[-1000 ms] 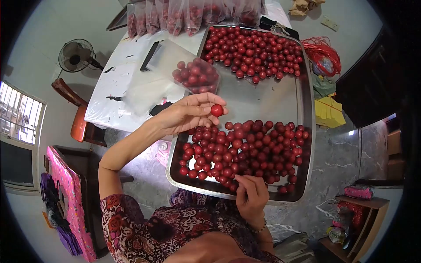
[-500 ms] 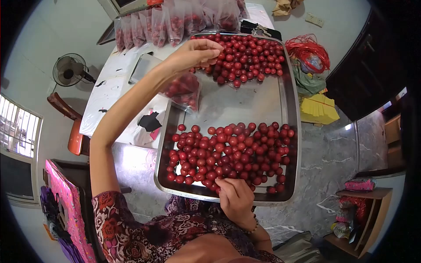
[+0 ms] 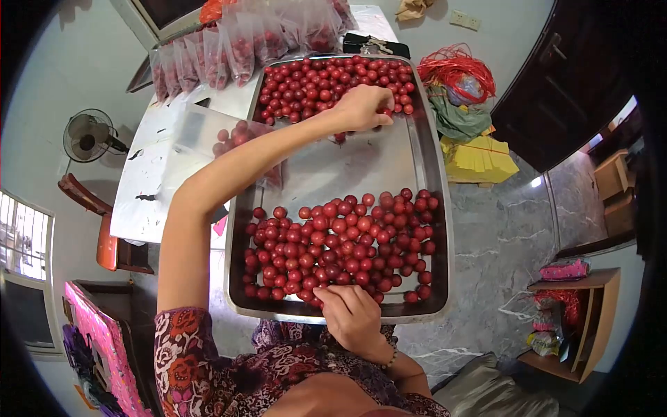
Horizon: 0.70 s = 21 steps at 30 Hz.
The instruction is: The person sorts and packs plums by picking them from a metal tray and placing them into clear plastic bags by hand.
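Observation:
A big metal tray [image 3: 444,229] carries two heaps of small round red fruit, a far heap [image 3: 306,87] and a near heap [image 3: 333,243], with bare metal between them. My left hand [image 3: 363,109] reaches across to the right front of the far heap. Its fingers are curled down, with a red fruit showing at the fingertips. At the tray's near edge my right hand [image 3: 351,316] has bent fingers closed at a fruit of the near heap; the fingertips are partly hidden. A clear plastic bag [image 3: 198,132] with some red fruit leans at the tray's left side, partly behind my left forearm.
Filled bags [image 3: 240,52] stand in a row on the white-covered table [image 3: 142,191]. A black case [image 3: 379,46] lies behind the tray. Red string [image 3: 455,73] and a yellow stack [image 3: 479,161] are to the right. A fan [image 3: 94,135] and a chair [image 3: 108,240] stand left.
My left hand has moved right and down across the far heap. The view has shifted, and the plastic bag shows farther left with its pale open part spread out. My right hand stays by the near heap.

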Each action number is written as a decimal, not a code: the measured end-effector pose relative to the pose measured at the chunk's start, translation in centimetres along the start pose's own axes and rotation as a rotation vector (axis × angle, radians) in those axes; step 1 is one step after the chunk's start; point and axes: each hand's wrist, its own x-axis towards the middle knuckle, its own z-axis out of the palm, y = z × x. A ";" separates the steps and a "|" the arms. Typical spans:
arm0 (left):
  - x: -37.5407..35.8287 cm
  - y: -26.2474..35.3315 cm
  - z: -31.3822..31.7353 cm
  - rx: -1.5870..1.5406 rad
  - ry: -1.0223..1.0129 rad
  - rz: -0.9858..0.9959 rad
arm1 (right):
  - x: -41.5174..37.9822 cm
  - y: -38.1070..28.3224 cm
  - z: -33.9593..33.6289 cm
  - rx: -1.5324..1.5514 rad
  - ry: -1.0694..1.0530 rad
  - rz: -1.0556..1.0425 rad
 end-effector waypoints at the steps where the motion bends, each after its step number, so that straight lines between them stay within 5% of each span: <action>1: 0.6 0.4 0.8 0.105 -0.025 0.013 | -0.1 0.1 0.1 -0.003 -0.003 0.005; 12: 3.0 -1.4 6.5 0.683 0.063 0.100 | -0.2 0.3 0.4 -0.048 -0.011 -0.017; 18: 1.6 -1.2 5.5 0.465 0.133 0.090 | 0.0 0.1 0.4 -0.037 -0.005 -0.011; 20: 0.4 0.2 3.7 0.124 0.292 0.276 | 0.1 0.0 0.3 -0.018 -0.019 -0.009; 21: -0.5 1.3 2.5 0.015 0.199 0.193 | 0.0 0.1 0.5 -0.045 -0.012 -0.018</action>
